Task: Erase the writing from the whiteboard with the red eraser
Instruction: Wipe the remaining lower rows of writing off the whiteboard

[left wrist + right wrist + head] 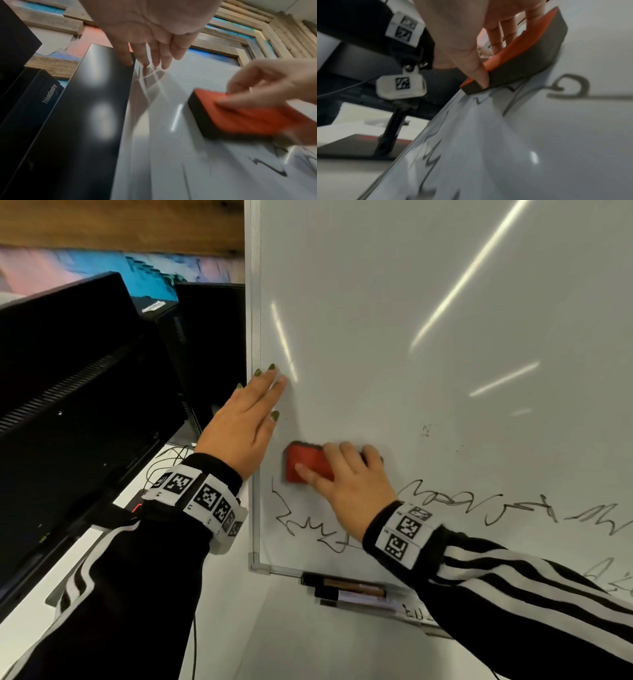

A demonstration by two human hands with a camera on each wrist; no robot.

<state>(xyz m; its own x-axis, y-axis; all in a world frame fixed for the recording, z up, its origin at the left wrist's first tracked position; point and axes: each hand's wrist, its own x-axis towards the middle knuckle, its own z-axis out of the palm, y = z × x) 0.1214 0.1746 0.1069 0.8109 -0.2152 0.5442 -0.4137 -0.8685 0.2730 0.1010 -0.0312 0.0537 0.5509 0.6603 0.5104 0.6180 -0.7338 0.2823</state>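
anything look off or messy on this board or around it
Nothing looks damaged or spilled. The right hand grips the red eraser against the whiteboard, the left hand steadies its left edge, black scribbles remain below, and markers lie in the tray.

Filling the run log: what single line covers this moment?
right hand: holds red eraser on whiteboard | left hand: flat on board edge | black writing: remains

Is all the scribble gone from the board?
No, black scribbles remain on the whiteboard below the red eraser.

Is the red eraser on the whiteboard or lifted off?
On: the red eraser lies flat against the whiteboard, gripped by the right hand.
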